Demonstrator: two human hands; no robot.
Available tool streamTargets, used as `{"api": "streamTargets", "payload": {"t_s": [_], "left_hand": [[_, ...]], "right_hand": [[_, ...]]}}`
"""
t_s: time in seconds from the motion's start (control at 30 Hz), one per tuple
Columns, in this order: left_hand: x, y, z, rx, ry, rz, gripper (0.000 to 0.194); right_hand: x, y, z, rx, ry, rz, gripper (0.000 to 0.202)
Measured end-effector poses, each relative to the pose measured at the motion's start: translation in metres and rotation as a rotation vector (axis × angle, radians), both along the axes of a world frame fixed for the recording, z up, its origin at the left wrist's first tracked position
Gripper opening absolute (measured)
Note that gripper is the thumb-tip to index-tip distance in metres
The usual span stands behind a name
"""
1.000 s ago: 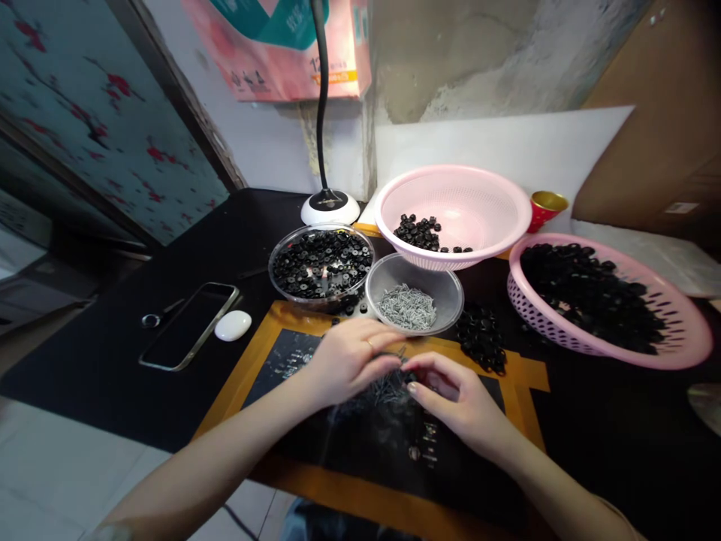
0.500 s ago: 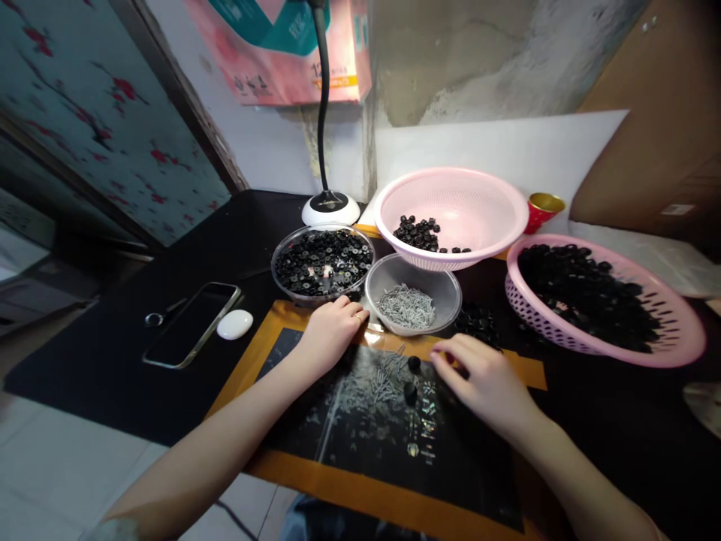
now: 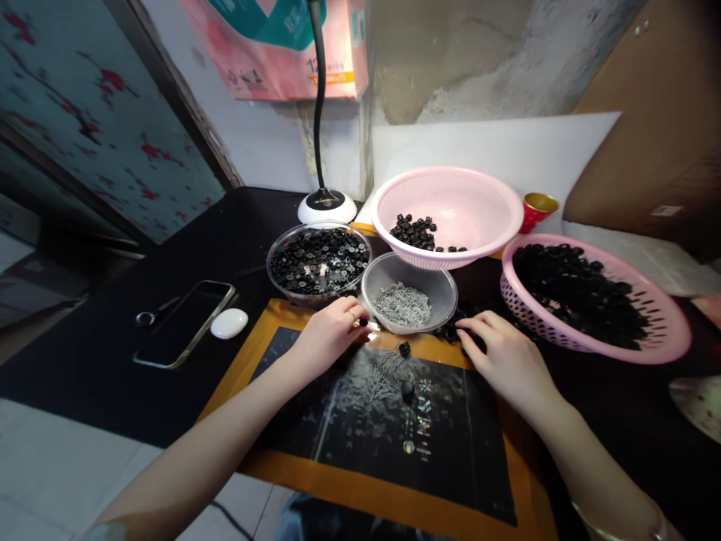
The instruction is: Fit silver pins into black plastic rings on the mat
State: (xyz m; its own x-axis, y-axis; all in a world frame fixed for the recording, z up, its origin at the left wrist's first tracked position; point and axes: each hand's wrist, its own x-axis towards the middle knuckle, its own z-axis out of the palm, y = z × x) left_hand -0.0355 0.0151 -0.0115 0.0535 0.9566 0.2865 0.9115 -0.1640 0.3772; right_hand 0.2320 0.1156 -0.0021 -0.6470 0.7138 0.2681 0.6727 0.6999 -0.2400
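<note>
Compared with half a second earlier, the left hand [image 3: 332,334] now shows a small black disc [image 3: 363,322] pinched at its fingertips, beside the near rim of the screw bowl [image 3: 444,297]. The right hand [image 3: 507,353] has shifted to the pile of black parts [image 3: 449,332]; whether its fingertips grip one, I cannot tell. The farther loose black piece [image 3: 404,349] now sits closer to the mat's far border.

Surface: a black table [image 3: 107,376], carrying an orange-bordered mat [image 3: 287,475] at its near edge; a lamp [image 3: 327,208] stands near the far edge, against a patched wall [image 3: 462,45].

Count: two loose black pieces on the mat, beside scattered screws [image 3: 383,383] too many to count; two pink baskets [image 3: 478,207]; two clear bowls; one phone [image 3: 183,324], toward the table's left edge; one red cup [image 3: 532,216].
</note>
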Motion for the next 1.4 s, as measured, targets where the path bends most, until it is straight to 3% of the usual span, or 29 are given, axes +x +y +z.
{"api": "streamTargets", "payload": {"t_s": [0.17,0.27,0.47,0.63,0.9,1.13,1.4], "left_hand": [[0.002,0.001,-0.001,0.014,-0.133,-0.036,0.012],[0.003,0.002,-0.005,0.058,-0.220,-0.087,0.018],[0.006,0.001,0.000,0.059,-0.361,-0.099,0.016],[0.010,-0.001,0.009,-0.071,-0.503,-0.082,0.015],[0.013,-0.003,0.006,-0.168,-0.636,-0.192,0.025],[0.017,-0.004,0.004,-0.252,-0.731,-0.189,0.025],[0.019,-0.004,0.001,-0.303,-0.823,-0.189,0.020]], "right_hand": [[-0.020,-0.020,-0.003,-0.074,0.161,0.371,0.023],[-0.034,-0.031,-0.013,-0.021,0.105,0.472,0.026],[-0.044,-0.036,-0.026,0.085,0.102,0.461,0.016],[-0.043,-0.035,-0.025,0.113,0.090,0.439,0.013],[-0.043,-0.035,-0.028,0.198,0.061,0.419,0.011],[-0.045,-0.035,-0.030,0.162,0.068,0.455,0.015],[-0.041,-0.035,-0.027,0.011,0.117,0.431,0.011]]}}
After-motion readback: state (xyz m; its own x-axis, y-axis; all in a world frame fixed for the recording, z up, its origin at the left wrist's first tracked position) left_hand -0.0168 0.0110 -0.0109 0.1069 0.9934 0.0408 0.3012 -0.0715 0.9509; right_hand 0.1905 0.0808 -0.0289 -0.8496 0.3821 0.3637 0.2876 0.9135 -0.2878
